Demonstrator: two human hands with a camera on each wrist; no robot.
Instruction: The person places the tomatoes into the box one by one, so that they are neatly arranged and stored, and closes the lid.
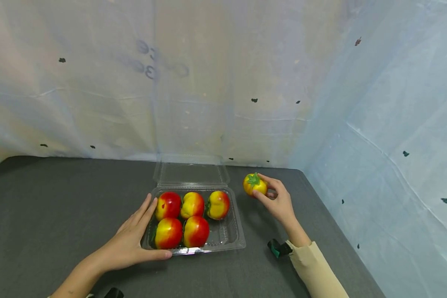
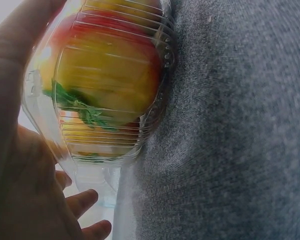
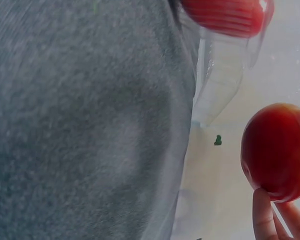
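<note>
A clear plastic clamshell box (image 1: 225, 236) lies with its lid (image 1: 191, 173) folded back. Several red-and-yellow persimmons with green leafy tops sit inside, among them one persimmon (image 1: 168, 205) at the back left and another persimmon (image 1: 218, 205) at the back right. My left hand (image 1: 132, 238) rests around the box's front left corner, fingers straight along the left side and thumb at the front rim. To the right of the box, my right hand (image 1: 279, 198) pinches a persimmon (image 1: 250, 185) between thumb and fingers, its green top showing. In the right wrist view, this persimmon (image 3: 275, 152) shows its red side.
The dark grey tabletop (image 1: 59, 207) carries the box. A pale plastic sheet (image 1: 97, 82) hangs behind the table, and another sheet (image 1: 395, 124) stands along the right side. Inside the box, the front right part shows bare plastic. A black strap (image 1: 279, 248) sits at the right wrist.
</note>
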